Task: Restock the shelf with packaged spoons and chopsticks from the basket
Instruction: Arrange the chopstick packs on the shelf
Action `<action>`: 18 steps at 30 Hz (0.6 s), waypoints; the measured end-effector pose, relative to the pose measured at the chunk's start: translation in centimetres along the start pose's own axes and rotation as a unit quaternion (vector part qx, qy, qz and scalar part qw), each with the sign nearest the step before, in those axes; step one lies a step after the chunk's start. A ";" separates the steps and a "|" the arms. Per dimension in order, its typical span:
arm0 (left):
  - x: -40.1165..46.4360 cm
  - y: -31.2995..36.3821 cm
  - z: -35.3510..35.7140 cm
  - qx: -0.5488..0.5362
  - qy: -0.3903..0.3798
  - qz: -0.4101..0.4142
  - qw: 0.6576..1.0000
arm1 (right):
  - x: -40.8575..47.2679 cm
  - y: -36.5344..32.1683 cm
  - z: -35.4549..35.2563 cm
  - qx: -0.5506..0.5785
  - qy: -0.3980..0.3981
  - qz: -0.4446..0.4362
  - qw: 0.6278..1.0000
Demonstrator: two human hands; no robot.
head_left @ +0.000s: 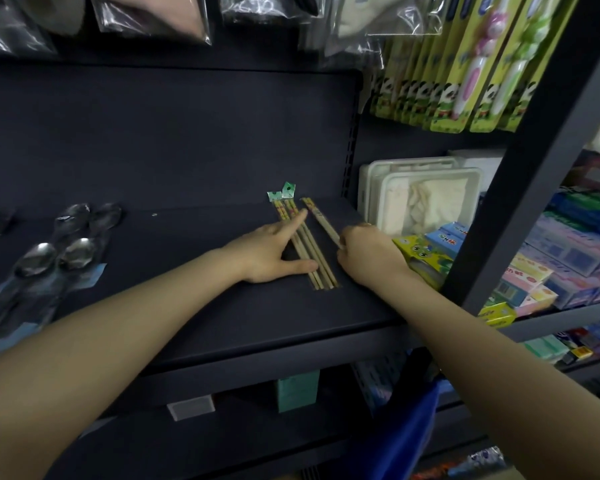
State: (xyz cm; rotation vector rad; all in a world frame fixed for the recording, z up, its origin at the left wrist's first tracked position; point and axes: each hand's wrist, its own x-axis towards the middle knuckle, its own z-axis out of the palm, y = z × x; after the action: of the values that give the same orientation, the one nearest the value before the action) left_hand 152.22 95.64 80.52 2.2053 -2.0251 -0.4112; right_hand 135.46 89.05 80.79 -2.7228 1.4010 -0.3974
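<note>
Packaged wooden chopsticks (pixel 313 252) with green header tags lie on the dark shelf (pixel 194 306), side by side. My left hand (pixel 274 251) rests flat on them, forefinger stretched along the pack and thumb against its near end. My right hand (pixel 368 254) pinches the near end of another chopstick pack (pixel 321 220), which slants just right of the others. Packaged metal spoons (pixel 63 251) in clear wrappers lie at the shelf's left side. The blue basket (pixel 406 431) shows below the shelf, under my right forearm.
A white plastic container (pixel 426 195) and small colourful boxes (pixel 426 254) stand right of the chopsticks, close to my right hand. Toothbrush packs (pixel 465 81) hang above right. Bagged goods hang along the top. A dark upright post (pixel 534 161) crosses at the right.
</note>
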 end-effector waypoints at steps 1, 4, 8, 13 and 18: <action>0.0 0.1 -0.2 0.020 -0.014 -0.001 1.000 | 0.1 -0.3 -0.1 -0.014 -0.006 0.000 1.000; 0.2 0.2 -0.9 0.040 -0.006 -0.009 0.999 | 0.4 -0.8 -0.9 -0.023 -0.032 0.032 0.999; -0.1 0.4 -2.1 -0.135 0.138 0.021 0.981 | 0.4 -0.3 -2.3 0.163 -0.045 0.079 0.982; -1.5 1.8 -3.7 -0.324 0.257 0.028 0.910 | -1.4 -2.7 -2.9 0.564 -0.149 0.042 0.812; -3.5 1.7 -5.1 -0.383 0.314 0.071 0.866 | -2.0 -4.5 -3.1 0.607 -0.194 -0.013 0.770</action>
State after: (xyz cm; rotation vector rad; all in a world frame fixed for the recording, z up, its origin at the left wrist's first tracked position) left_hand 151.74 98.49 86.25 1.4270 -1.3252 -0.3332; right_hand 137.12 93.49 84.15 -1.5804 0.5797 -0.4637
